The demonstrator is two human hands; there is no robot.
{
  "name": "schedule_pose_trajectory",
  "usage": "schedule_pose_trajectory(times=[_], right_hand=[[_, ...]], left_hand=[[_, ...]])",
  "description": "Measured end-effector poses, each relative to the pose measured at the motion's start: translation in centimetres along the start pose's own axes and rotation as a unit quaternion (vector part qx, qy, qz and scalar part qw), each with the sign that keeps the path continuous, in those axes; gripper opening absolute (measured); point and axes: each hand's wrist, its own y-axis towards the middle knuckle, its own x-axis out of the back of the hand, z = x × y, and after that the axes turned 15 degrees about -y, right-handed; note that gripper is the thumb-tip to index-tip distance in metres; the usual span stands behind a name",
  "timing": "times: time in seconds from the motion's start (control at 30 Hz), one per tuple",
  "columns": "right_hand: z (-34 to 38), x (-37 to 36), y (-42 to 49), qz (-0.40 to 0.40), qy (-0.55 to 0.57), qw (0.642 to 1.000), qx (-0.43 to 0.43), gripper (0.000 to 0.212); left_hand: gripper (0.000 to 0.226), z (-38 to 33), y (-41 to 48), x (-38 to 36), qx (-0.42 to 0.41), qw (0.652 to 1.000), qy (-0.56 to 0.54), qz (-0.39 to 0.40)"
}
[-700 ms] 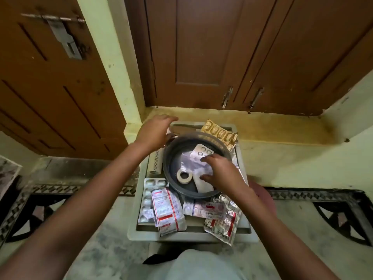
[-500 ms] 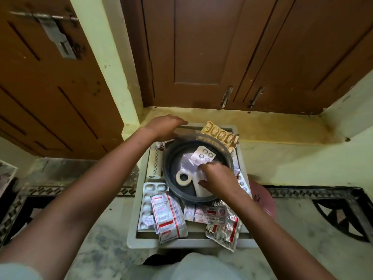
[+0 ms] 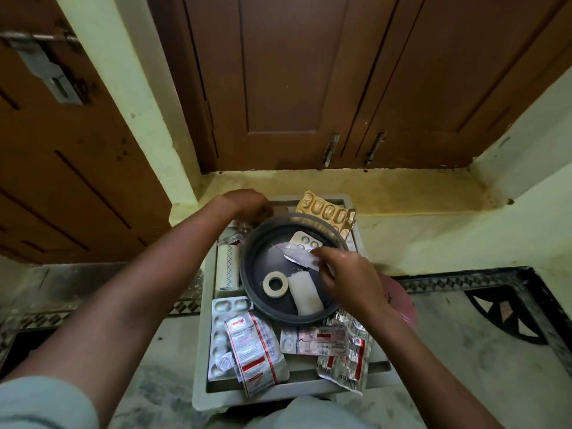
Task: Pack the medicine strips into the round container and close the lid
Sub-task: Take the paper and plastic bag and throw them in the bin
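Note:
A dark grey round container (image 3: 257,261) stands open on a grey tray (image 3: 201,391). Inside lie a tape roll (image 3: 275,284), a white bandage roll (image 3: 305,293) and a silver blister strip (image 3: 306,240). My right hand (image 3: 346,277) is over the container's right side, fingers pinched on a thin silvery strip (image 3: 297,254). My left hand (image 3: 247,204) curls over the container's far left rim; what it holds is hidden. Loose strips lie on the tray: a gold one (image 3: 328,212) behind the container, red-and-white ones (image 3: 253,348) and silver ones (image 3: 315,340) in front.
A white bandage roll (image 3: 228,267) lies left of the container on the tray. A pink round object (image 3: 402,301) sits on the floor to the right, partly behind my right arm. Brown wooden doors (image 3: 294,78) and a yellow wall ledge (image 3: 402,190) stand behind.
My right hand has lifted and shifted right inside the container, uncovering the white bandage roll. My left hand has moved right along the container's far rim.

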Motion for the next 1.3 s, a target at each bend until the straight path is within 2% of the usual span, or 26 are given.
schedule_pose_trajectory(times=[0.23,0.43,0.6,0.77,0.87,1.0,1.13,1.3], right_hand=[[-0.2,2.2,-0.9,-0.025,0.048,0.997,-0.050,0.027],[-0.9,2.1,-1.3,-0.067,0.071,0.992,-0.076,0.024],[-1.3,2.3,-1.9,-0.093,0.081,0.988,-0.096,0.023],[-1.8,2.3,-2.8,-0.100,0.113,0.981,-0.125,0.022],[-1.9,2.6,-3.3,-0.109,0.176,0.966,-0.158,0.022],[-2.0,2.9,-4.0,-0.120,0.287,0.930,-0.196,0.022],[-2.7,3.2,-4.4,-0.119,0.372,0.888,-0.241,0.036],[-5.3,4.2,-5.7,-0.095,0.495,0.818,-0.277,0.032]], left_hand=[[0.022,0.4,0.2,-0.7,-0.045,0.997,0.020,-0.062],[0.036,0.4,-0.1,-0.7,-0.052,0.992,0.018,-0.112],[0.038,0.0,-0.4,-0.6,-0.043,0.981,-0.037,-0.188],[0.039,-0.2,-1.9,0.0,-0.046,0.969,-0.095,-0.224],[0.034,-0.9,-3.9,0.6,-0.045,0.943,-0.152,-0.293],[0.028,-4.7,-7.2,0.2,-0.056,0.884,-0.290,-0.361],[0.019,-9.9,-10.2,-2.1,-0.056,0.821,-0.452,-0.343],[0.017,-14.8,-11.1,-5.7,-0.042,0.762,-0.557,-0.327]])
